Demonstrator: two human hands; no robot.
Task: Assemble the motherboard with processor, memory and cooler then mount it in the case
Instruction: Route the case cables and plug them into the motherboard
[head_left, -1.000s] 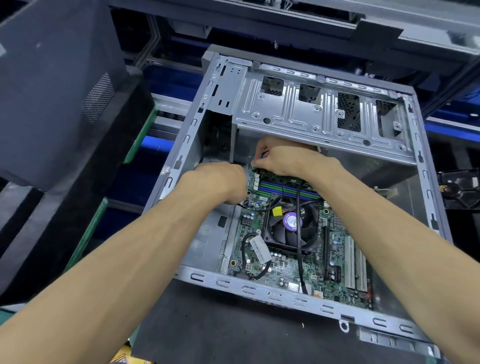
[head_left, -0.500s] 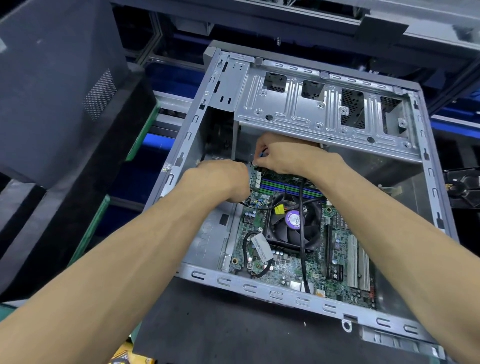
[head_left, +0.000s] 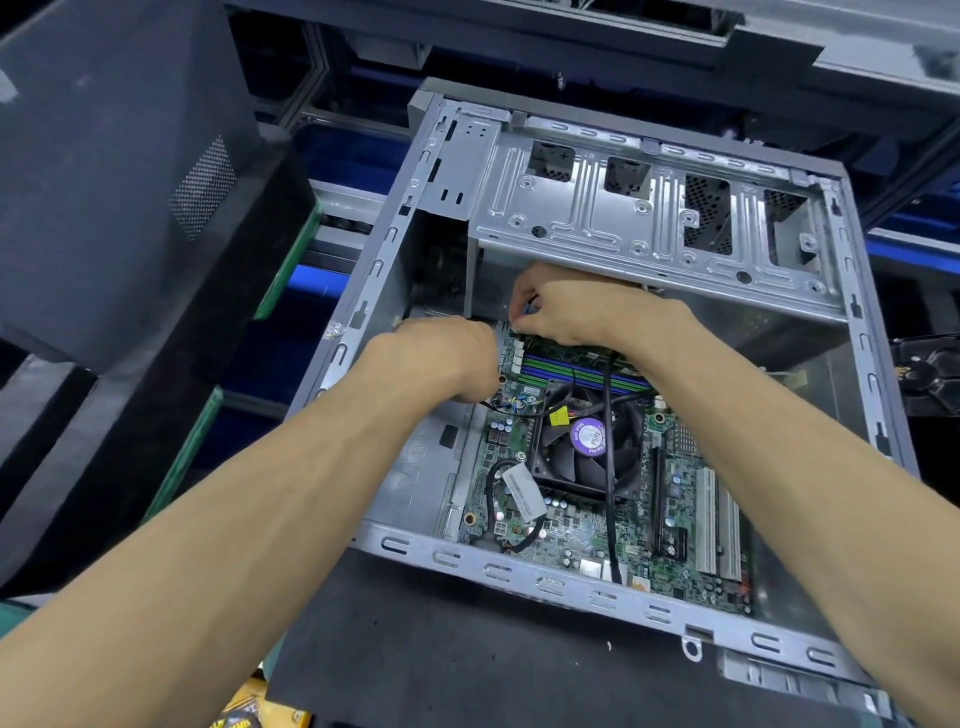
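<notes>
So we've got the case (head_left: 649, 218) lying open on its side on a dark desk (head_left: 467, 649), with dark frame rails and blue bars running behind it and a big black panel (head_left: 104, 182) leaning off to the left. The motherboard (head_left: 597, 519) sits flat on the floor of the case, the cooler (head_left: 587, 447) with its purple sticker on the fan hub roughly mid-board, and the green and blue memory slots (head_left: 576, 366) just beyond it toward the drive cage.

Both our hands are down inside at the far-left corner of the board. Right hand (head_left: 566, 306) is curled with the fingertips pinching something small and bluish, looks like a cable plug (head_left: 531, 306), right above the end of the memory slots. Left hand (head_left: 447, 358) is curled too, knuckles up, right beside the board's edge, but we honestly can't tell what its grip has, the fingers are hidden underneath. A black cable (head_left: 609, 467) runs straight across the fan.
</notes>
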